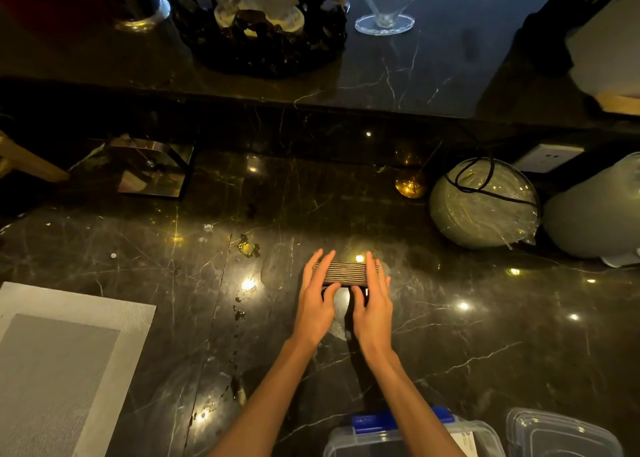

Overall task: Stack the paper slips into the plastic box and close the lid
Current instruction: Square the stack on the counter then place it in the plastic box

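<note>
A stack of paper slips (pixel 346 273) stands on edge on the dark marble counter, its striped edges facing up. My left hand (pixel 317 300) presses flat against the stack's left end and my right hand (pixel 372 304) against its right end, thumbs at the near side. The clear plastic box (pixel 485 434) with a blue clip (pixel 370 422) sits at the bottom edge, partly behind my right forearm. Its clear lid (pixel 561 432) lies apart, to the right of the box.
A grey placemat (pixel 59 370) lies at the lower left. A wrapped round bowl (pixel 485 203) with a black cable, a pale jug (pixel 595 214) and a mirrored holder (pixel 152 169) stand behind. Water drops (pixel 247 247) dot the counter. A raised shelf carries a glass and ornaments.
</note>
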The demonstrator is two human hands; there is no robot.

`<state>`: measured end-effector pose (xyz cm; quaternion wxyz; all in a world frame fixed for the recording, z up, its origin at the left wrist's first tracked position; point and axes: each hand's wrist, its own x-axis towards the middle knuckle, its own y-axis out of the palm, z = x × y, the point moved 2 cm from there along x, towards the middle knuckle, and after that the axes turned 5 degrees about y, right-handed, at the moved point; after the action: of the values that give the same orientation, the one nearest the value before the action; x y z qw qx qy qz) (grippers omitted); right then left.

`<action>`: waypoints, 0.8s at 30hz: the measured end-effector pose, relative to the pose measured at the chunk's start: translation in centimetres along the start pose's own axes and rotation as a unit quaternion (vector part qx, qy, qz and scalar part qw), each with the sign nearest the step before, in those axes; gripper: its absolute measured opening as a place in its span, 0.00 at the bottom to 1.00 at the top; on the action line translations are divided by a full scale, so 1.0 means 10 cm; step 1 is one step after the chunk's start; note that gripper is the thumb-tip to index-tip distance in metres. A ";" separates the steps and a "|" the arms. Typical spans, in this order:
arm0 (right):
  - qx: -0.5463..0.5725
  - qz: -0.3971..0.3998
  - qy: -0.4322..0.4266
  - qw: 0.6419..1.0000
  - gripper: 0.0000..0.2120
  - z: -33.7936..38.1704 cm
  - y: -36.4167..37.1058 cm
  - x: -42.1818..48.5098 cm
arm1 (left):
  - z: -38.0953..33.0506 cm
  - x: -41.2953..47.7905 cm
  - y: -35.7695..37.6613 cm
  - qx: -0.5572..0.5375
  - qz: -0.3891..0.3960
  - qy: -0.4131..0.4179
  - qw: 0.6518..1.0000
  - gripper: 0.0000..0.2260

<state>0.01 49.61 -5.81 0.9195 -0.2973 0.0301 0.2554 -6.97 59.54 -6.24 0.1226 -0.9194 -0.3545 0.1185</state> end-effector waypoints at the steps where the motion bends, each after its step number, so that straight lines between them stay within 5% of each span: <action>1: 0.010 -0.003 0.002 1.000 0.36 0.00 -0.03 0.01 | -0.01 0.01 0.00 0.001 -0.005 0.002 1.000 0.30; 11: 0.022 -0.004 -0.003 1.000 0.37 -0.04 -0.12 0.03 | -0.04 0.03 0.08 0.002 -0.001 0.011 1.000 0.29; 19: -0.027 -0.003 -0.022 0.999 0.37 -0.08 -0.11 0.02 | 0.02 0.05 0.07 0.126 0.011 0.065 0.990 0.34; 24: -0.019 0.003 -0.015 1.000 0.35 -0.08 -0.12 0.00 | 0.07 0.06 0.07 0.132 0.022 0.055 0.989 0.28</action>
<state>0.64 48.32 -5.81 0.9132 -0.3110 0.0118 0.2630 -6.31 59.60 -7.21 0.2596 -0.9078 -0.3084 0.1159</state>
